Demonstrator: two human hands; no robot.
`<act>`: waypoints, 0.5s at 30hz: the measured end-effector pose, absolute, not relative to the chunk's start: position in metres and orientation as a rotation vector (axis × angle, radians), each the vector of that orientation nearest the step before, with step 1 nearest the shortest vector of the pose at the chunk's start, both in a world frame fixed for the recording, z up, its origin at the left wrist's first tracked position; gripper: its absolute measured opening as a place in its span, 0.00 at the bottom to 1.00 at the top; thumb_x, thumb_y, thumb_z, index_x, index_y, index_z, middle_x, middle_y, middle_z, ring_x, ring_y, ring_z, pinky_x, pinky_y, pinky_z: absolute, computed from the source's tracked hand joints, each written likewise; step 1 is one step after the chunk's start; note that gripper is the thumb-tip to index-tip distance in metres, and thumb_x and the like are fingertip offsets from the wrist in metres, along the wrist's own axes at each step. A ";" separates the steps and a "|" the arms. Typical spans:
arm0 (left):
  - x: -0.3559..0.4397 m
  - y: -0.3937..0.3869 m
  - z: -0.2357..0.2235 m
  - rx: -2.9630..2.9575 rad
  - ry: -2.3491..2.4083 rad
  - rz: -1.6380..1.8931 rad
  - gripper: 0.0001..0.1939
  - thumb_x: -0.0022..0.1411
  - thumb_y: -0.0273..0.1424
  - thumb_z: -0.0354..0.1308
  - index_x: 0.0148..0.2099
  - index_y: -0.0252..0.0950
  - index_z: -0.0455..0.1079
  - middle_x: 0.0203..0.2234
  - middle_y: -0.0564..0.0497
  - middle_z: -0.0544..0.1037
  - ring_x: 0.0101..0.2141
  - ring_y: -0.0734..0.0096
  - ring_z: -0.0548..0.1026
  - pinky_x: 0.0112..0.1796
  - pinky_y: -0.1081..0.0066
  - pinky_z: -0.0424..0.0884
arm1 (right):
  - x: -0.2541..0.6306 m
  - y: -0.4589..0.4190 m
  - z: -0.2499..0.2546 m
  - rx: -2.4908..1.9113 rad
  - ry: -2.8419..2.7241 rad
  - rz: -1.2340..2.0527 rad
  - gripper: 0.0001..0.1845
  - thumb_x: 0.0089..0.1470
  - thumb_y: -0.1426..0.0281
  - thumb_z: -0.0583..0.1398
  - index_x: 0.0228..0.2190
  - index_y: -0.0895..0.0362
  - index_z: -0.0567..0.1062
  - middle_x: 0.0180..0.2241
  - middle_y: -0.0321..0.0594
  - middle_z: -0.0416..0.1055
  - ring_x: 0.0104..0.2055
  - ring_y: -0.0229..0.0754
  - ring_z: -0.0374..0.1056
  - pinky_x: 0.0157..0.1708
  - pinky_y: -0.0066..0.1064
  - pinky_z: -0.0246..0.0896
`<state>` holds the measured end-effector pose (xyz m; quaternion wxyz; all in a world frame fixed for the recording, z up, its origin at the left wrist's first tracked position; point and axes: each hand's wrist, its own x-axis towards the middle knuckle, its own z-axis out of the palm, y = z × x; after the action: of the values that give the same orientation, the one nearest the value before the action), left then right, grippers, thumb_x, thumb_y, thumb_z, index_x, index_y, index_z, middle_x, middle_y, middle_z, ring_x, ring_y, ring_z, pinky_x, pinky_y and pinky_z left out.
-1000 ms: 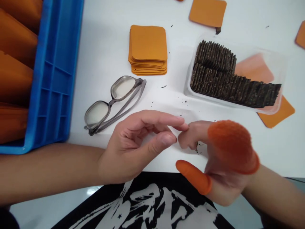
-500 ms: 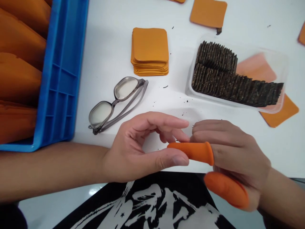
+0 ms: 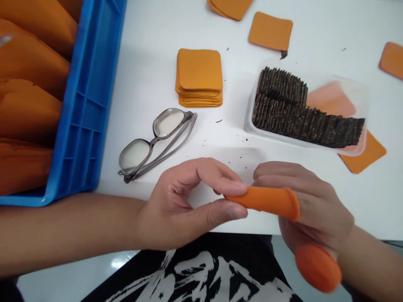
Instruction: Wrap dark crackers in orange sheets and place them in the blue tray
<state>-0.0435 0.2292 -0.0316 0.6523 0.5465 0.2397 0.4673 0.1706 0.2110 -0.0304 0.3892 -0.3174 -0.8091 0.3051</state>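
Observation:
My left hand (image 3: pixel 185 205) pinches the tip of an orange rubber finger cot (image 3: pixel 267 201) between thumb and fingers. That cot sits on the index finger of my right hand (image 3: pixel 308 209), whose other fingers are curled. A second orange finger cot (image 3: pixel 317 266) covers my right thumb. Both hands hover at the near edge of the white table (image 3: pixel 151 63), over scattered dark crumbs.
Folded grey glasses (image 3: pixel 155 142) lie left of the hands. A stack of orange square pads (image 3: pixel 199 77) sits behind them. A clear tray (image 3: pixel 362 96) holds several dark brown squares (image 3: pixel 302 111). Loose orange pads (image 3: pixel 270 30) lie around it. A blue crate (image 3: pixel 82 109) with orange material stands at left.
My right hand turned palm down and the cot-covered index finger came to point left. My left thumb and fingers closed onto that cot's tip. The view shifted slightly.

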 end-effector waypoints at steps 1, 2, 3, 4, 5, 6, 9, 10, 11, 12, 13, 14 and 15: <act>-0.042 0.228 -0.032 1.193 0.542 1.061 0.10 0.61 0.18 0.69 0.38 0.36 0.73 0.34 0.52 0.82 0.30 0.81 0.79 0.30 0.82 0.75 | 0.171 0.210 -0.028 -0.837 -2.016 0.787 0.24 0.73 0.52 0.48 0.30 0.52 0.69 0.23 0.34 0.58 0.23 0.39 0.53 0.24 0.36 0.55; -0.041 0.227 -0.032 1.148 0.543 1.064 0.12 0.61 0.18 0.70 0.35 0.36 0.71 0.33 0.53 0.82 0.29 0.82 0.79 0.31 0.82 0.76 | 0.171 0.208 -0.026 -0.877 -1.984 0.801 0.22 0.74 0.54 0.49 0.31 0.52 0.69 0.24 0.34 0.60 0.23 0.39 0.54 0.24 0.36 0.56; -0.040 0.225 -0.032 1.108 0.551 1.071 0.13 0.61 0.18 0.69 0.33 0.35 0.69 0.32 0.54 0.82 0.30 0.81 0.80 0.32 0.82 0.77 | 0.172 0.208 -0.024 -0.919 -1.947 0.820 0.21 0.74 0.56 0.48 0.32 0.51 0.69 0.25 0.35 0.62 0.24 0.40 0.56 0.24 0.37 0.57; -0.039 0.224 -0.032 1.077 0.568 1.075 0.14 0.61 0.17 0.69 0.32 0.36 0.67 0.31 0.54 0.82 0.31 0.81 0.80 0.34 0.82 0.78 | 0.172 0.208 -0.023 -0.951 -1.925 0.839 0.22 0.75 0.56 0.46 0.33 0.51 0.69 0.25 0.36 0.63 0.24 0.41 0.58 0.24 0.37 0.58; -0.038 0.223 -0.033 1.055 0.595 1.076 0.14 0.61 0.17 0.69 0.32 0.36 0.67 0.31 0.54 0.82 0.32 0.80 0.81 0.36 0.81 0.78 | 0.172 0.209 -0.023 -0.963 -1.891 0.847 0.22 0.75 0.57 0.44 0.33 0.51 0.69 0.25 0.36 0.64 0.24 0.41 0.59 0.23 0.37 0.58; -0.038 0.223 -0.033 1.040 0.626 1.075 0.14 0.61 0.16 0.68 0.34 0.36 0.68 0.32 0.53 0.82 0.33 0.80 0.81 0.37 0.81 0.79 | 0.172 0.211 -0.023 -0.946 -1.840 0.838 0.22 0.75 0.58 0.45 0.33 0.51 0.68 0.24 0.36 0.63 0.23 0.40 0.58 0.22 0.36 0.56; -0.038 0.222 -0.035 1.034 0.676 1.067 0.17 0.59 0.15 0.69 0.44 0.40 0.73 0.34 0.54 0.83 0.33 0.79 0.80 0.39 0.80 0.79 | 0.170 0.220 -0.023 -0.875 -1.914 0.758 0.10 0.67 0.69 0.56 0.31 0.53 0.68 0.23 0.32 0.62 0.21 0.36 0.56 0.20 0.33 0.51; -0.038 0.223 -0.035 1.043 0.673 1.067 0.21 0.58 0.15 0.70 0.49 0.41 0.73 0.35 0.55 0.83 0.34 0.79 0.80 0.40 0.80 0.79 | 0.170 0.222 -0.022 -0.841 -1.988 0.725 0.06 0.63 0.75 0.59 0.32 0.53 0.71 0.23 0.32 0.64 0.21 0.36 0.56 0.20 0.32 0.52; -0.039 0.223 -0.036 1.063 0.667 1.063 0.25 0.57 0.15 0.70 0.52 0.42 0.74 0.36 0.55 0.83 0.35 0.79 0.81 0.41 0.80 0.79 | 0.169 0.224 -0.021 -0.811 -2.043 0.702 0.06 0.60 0.78 0.59 0.34 0.54 0.73 0.23 0.32 0.64 0.22 0.36 0.56 0.21 0.32 0.52; -0.040 0.223 -0.036 1.096 0.659 1.056 0.27 0.56 0.15 0.71 0.54 0.43 0.75 0.37 0.54 0.83 0.36 0.78 0.81 0.42 0.80 0.79 | 0.169 0.225 -0.020 -0.789 -2.081 0.698 0.08 0.59 0.78 0.59 0.36 0.55 0.75 0.22 0.31 0.65 0.22 0.36 0.56 0.21 0.32 0.53; -0.040 0.224 -0.036 1.129 0.657 1.051 0.26 0.55 0.16 0.72 0.53 0.42 0.77 0.37 0.54 0.84 0.37 0.78 0.81 0.43 0.81 0.79 | 0.168 0.226 -0.019 -0.776 -2.094 0.718 0.08 0.59 0.77 0.59 0.38 0.55 0.77 0.22 0.31 0.64 0.21 0.36 0.56 0.22 0.32 0.54; -0.040 0.224 -0.035 1.154 0.657 1.046 0.24 0.55 0.17 0.72 0.52 0.42 0.79 0.37 0.53 0.85 0.37 0.78 0.81 0.43 0.82 0.78 | 0.168 0.226 -0.019 -0.767 -2.075 0.752 0.08 0.61 0.74 0.59 0.40 0.55 0.78 0.21 0.31 0.63 0.21 0.37 0.57 0.22 0.32 0.55; -0.040 0.224 -0.034 1.159 0.647 1.041 0.21 0.57 0.17 0.72 0.50 0.41 0.81 0.37 0.52 0.85 0.36 0.79 0.81 0.42 0.82 0.78 | 0.168 0.225 -0.019 -0.768 -2.052 0.796 0.10 0.63 0.71 0.58 0.43 0.55 0.79 0.21 0.31 0.63 0.21 0.37 0.59 0.23 0.32 0.56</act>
<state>-0.0404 0.2243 -0.0345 0.6650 0.5131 0.2864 0.4611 0.1680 0.2251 -0.0192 0.3941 -0.3027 -0.8090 0.3139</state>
